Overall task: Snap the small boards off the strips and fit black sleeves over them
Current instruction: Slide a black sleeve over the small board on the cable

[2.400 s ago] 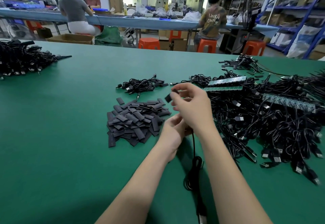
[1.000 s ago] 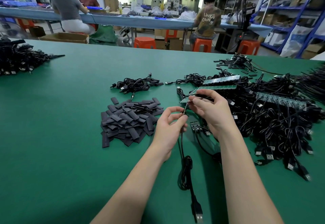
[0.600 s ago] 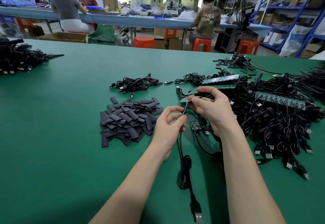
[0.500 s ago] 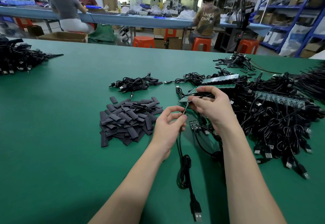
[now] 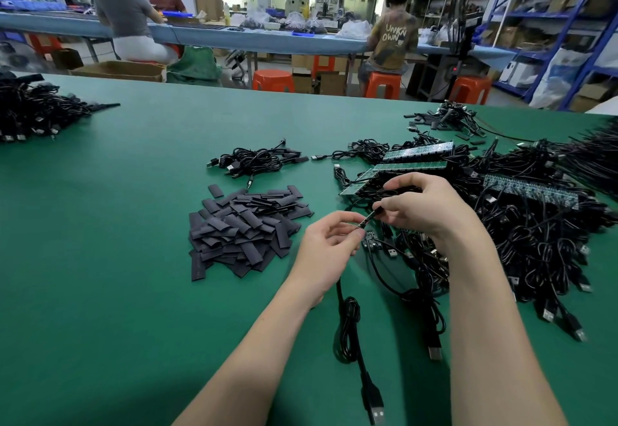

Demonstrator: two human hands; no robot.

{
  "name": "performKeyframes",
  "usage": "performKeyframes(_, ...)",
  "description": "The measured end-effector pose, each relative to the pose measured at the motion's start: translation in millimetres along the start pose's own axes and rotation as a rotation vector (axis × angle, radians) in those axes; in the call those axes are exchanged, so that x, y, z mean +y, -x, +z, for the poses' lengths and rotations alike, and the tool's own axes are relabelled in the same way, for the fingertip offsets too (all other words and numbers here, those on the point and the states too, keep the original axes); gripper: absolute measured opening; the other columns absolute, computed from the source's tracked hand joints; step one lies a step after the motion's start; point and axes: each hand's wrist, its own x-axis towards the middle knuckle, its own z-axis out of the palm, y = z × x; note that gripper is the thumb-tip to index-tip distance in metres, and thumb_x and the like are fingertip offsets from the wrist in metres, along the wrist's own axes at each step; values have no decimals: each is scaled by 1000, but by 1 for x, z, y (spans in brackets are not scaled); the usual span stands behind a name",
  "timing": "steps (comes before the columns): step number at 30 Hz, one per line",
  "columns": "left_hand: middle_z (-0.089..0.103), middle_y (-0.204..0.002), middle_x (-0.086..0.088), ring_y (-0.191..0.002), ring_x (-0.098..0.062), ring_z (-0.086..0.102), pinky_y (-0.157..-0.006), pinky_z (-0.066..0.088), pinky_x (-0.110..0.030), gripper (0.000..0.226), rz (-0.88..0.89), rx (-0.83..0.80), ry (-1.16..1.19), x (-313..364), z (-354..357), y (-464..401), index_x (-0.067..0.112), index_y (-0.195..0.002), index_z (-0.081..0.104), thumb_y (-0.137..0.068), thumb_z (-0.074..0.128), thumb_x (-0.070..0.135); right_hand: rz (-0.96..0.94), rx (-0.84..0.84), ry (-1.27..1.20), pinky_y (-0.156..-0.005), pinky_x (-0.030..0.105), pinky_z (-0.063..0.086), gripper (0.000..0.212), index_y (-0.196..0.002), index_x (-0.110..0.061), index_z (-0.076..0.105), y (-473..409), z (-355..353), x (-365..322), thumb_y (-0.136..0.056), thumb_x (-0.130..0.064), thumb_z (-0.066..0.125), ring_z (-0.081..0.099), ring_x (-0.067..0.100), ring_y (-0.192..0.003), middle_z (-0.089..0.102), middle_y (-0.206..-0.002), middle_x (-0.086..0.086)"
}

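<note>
Pinching one small board (image 5: 367, 219) between them above the counter (image 5: 133, 291), the left hand (image 5: 329, 248) and right hand (image 5: 424, 206) each close a thumb-and-fingertip grip on its ends. Flat matte black sleeves (image 5: 244, 230) lie heaped mid-counter; green strips (image 5: 409, 166) rest on tangled cables (image 5: 535, 225).

Setting was a small electronics assembly workshop. A long green-topped workbench (image 5: 100, 225) carried heaps of black cables (image 5: 535, 241), strips of green circuit boards (image 5: 414, 166) and a pile of cut black sleeves (image 5: 244, 231). Behind it ran a second, blue-topped bench (image 5: 261, 39) where three workers sat, one on an orange plastic stool (image 5: 383, 84). Blue metal shelving (image 5: 568, 20) held cardboard boxes along the right wall. Strip lights hung overhead.
</note>
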Motion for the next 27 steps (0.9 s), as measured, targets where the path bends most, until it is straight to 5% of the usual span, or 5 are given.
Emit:
performKeyframes(8,67,-82,-3,-71,-10,60,-72,55,-27,20,24,13,-74,1,1,1,25,-92,73,-92,69,5,60,-29,-47,-82,39,62,20,-90,-8,67,-2,-2,3,-83,9,73,74,29,-79,73,-97,26)
performKeyframes(12,69,-86,-8,-74,-12,61,-80,57,-35,21,35,25,-98,1,2,2,25,-92,74,-93,68,5,44,-37,82,-89,48,60,25,-90,-16,70,-5,2,5,-77,3,79,76,34,-86,76,-88,21)
performKeyframes(18,64,-81,-11,-73,-15,58,-68,55,-19,17,1,56,-17,-3,1,-2,19,-95,72,-92,69,3,-20,-2,183,-88,47,60,21,-90,-25,68,-7,15,6,-78,-11,75,77,18,-78,77,-72,3)
performKeyframes(27,73,-72,-2,-62,-9,63,-65,52,-17,3,-38,31,86,-1,-1,-2,6,-96,66,-94,67,4,-50,-15,85,-74,33,62,7,-86,-19,71,-7,19,15,-89,-13,70,74,13,-67,77,-74,-4)
